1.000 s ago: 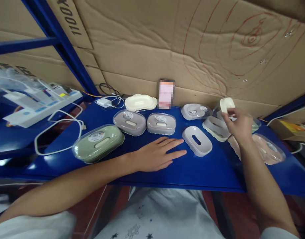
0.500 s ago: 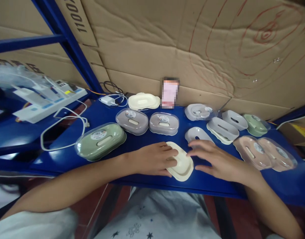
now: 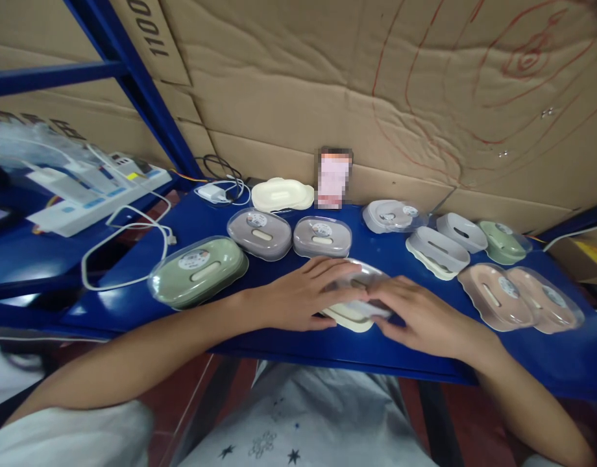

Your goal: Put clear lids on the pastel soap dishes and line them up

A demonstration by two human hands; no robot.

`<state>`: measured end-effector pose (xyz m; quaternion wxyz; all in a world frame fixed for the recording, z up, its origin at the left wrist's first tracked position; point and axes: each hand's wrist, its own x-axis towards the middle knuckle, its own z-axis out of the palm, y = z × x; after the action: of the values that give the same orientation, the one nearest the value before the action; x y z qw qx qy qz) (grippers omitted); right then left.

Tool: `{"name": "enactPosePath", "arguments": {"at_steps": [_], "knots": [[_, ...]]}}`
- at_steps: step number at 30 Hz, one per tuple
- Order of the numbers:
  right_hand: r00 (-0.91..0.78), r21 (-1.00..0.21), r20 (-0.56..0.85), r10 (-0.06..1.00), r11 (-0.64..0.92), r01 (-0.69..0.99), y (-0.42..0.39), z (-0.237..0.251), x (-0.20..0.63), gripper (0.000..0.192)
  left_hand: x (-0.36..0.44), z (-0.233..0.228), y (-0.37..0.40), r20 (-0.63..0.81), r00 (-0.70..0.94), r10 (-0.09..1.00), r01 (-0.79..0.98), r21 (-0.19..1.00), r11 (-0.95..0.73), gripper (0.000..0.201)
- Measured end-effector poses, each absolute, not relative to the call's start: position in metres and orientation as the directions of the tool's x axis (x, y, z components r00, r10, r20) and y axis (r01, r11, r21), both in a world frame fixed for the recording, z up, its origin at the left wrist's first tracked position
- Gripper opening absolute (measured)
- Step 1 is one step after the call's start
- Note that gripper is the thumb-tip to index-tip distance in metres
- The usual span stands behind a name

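Observation:
A cream soap-dish base (image 3: pixel 346 316) lies on the blue table (image 3: pixel 289 337) near its front edge, with a translucent white slotted cover (image 3: pixel 359 283) set on top of it. My left hand (image 3: pixel 301 295) grips the left end of this pair. On the right end rests my right hand (image 3: pixel 418 311), fingers pressed over the cover. Both hands partly hide the dish.
Several more soap dishes stand around: a green one (image 3: pixel 197 271), grey ones (image 3: pixel 259 233) (image 3: pixel 322 237), a cream one (image 3: pixel 282 194), white ones (image 3: pixel 437 250), pink ones (image 3: pixel 517 295). A power strip (image 3: pixel 91 194) with white cables (image 3: pixel 128 250) lies left. Cardboard lines the back.
My right hand brought a cream base from the back right down to the front. The white slotted cover now sits on that base, with both hands closed over it.

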<state>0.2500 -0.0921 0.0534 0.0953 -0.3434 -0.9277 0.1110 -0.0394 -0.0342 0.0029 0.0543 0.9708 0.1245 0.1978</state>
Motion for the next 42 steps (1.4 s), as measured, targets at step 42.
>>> {"name": "enactPosePath", "arguments": {"at_steps": [42], "knots": [[-0.245,0.028,0.411,0.878,0.257,0.966,0.004,-0.011,0.296,0.066,-0.042,0.002,-0.034,0.251,0.933,0.258,0.214,0.190,-0.958,0.057]]}}
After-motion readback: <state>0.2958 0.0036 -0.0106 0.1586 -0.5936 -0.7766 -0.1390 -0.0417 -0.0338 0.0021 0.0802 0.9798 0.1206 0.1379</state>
